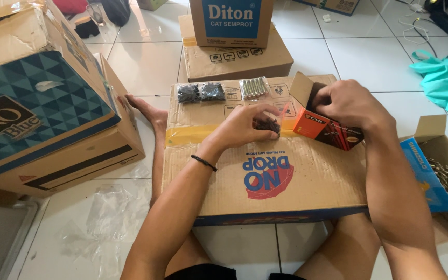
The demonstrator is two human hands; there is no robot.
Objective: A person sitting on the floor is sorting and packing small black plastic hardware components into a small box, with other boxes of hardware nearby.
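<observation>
My left hand (247, 126) rests on a large cardboard box (224, 181) used as a work surface, pinching a small clear plastic bag of black screws (269, 124). To its right, my right hand (349, 105) reaches into the open top of a small orange and black box (321, 128), its fingers curled at the flap. At the far edge of the cardboard lie two filled bags of black screws (200, 92) and a bag of silver screws (254, 87).
Stacked cartons (53, 103) stand on the left, two more cartons (234, 46) lie behind the work box. An open box of silver screws (442, 173) sits at the right. A teal cloth (447, 83) and clear plastic sheets (105, 218) lie on the white tile floor.
</observation>
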